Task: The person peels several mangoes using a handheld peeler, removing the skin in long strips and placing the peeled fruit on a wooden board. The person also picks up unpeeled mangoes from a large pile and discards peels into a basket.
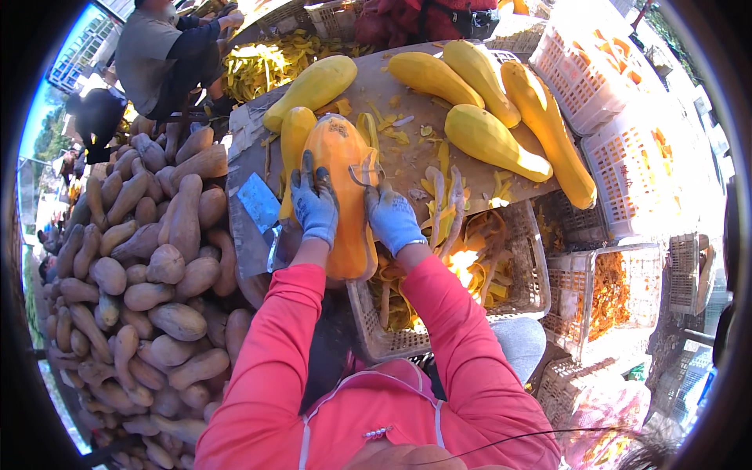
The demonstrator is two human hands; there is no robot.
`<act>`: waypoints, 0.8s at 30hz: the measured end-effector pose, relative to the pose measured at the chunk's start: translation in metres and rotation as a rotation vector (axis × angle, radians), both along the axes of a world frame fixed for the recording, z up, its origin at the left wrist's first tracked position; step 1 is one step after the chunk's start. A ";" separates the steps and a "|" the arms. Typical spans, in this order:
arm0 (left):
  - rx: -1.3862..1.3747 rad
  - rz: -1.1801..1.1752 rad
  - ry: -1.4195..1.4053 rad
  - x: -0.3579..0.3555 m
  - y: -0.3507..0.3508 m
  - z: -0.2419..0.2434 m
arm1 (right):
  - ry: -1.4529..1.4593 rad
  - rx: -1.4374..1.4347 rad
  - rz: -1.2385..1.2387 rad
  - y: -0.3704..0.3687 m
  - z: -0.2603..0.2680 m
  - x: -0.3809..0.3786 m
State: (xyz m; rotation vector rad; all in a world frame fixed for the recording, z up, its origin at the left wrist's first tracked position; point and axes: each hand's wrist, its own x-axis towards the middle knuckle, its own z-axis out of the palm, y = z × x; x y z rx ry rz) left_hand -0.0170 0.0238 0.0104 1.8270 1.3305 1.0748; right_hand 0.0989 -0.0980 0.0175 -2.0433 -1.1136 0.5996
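A large, mostly peeled orange squash [339,153] lies lengthwise on the work board [411,141]. My left hand [316,202], in a grey-blue coated glove, presses on its left side with the fingers spread. In a matching glove, my right hand [390,212] grips a peeler [364,176] with a curved metal blade against the squash's right side. Peel hangs along that side. Left of the squash lies a narrower yellow peeled squash [294,141], with another yellow one [314,88] behind. A cleaver [258,202] with a wide blade rests at the board's left edge.
Several peeled yellow squashes [493,141] lie at the board's right. A plastic crate [449,346] below holds peelings. Unpeeled squashes [176,323] are heaped at left. More crates [628,170] stand at right, some with orange pieces. Another person [153,59] sits at the upper left beside peelings.
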 end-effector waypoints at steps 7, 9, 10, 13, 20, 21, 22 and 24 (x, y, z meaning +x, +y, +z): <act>-0.041 0.008 -0.113 -0.016 0.026 -0.037 | 0.201 -0.268 0.160 -0.168 -0.016 -0.083; -0.041 0.020 -0.091 -0.013 0.030 -0.034 | 0.213 -0.386 0.259 -0.192 -0.011 -0.081; -0.042 0.036 -0.075 -0.012 0.027 -0.034 | 0.120 -0.275 0.248 -0.187 -0.012 -0.072; -0.284 -0.056 -0.599 -0.014 0.026 -0.031 | 0.015 -0.046 0.119 -0.111 0.002 -0.025; -0.414 -0.030 -0.878 0.007 0.004 0.004 | 0.028 -0.085 -0.002 0.009 0.040 0.007; -0.469 -0.002 -0.960 0.002 0.004 0.004 | 0.008 -0.107 0.001 -0.008 0.037 -0.008; -0.566 0.035 -1.076 -0.002 0.008 0.005 | 0.035 -0.127 0.035 -0.029 0.029 -0.022; -0.653 0.084 -1.162 -0.006 0.011 0.004 | 0.049 -0.201 0.100 -0.084 0.008 -0.060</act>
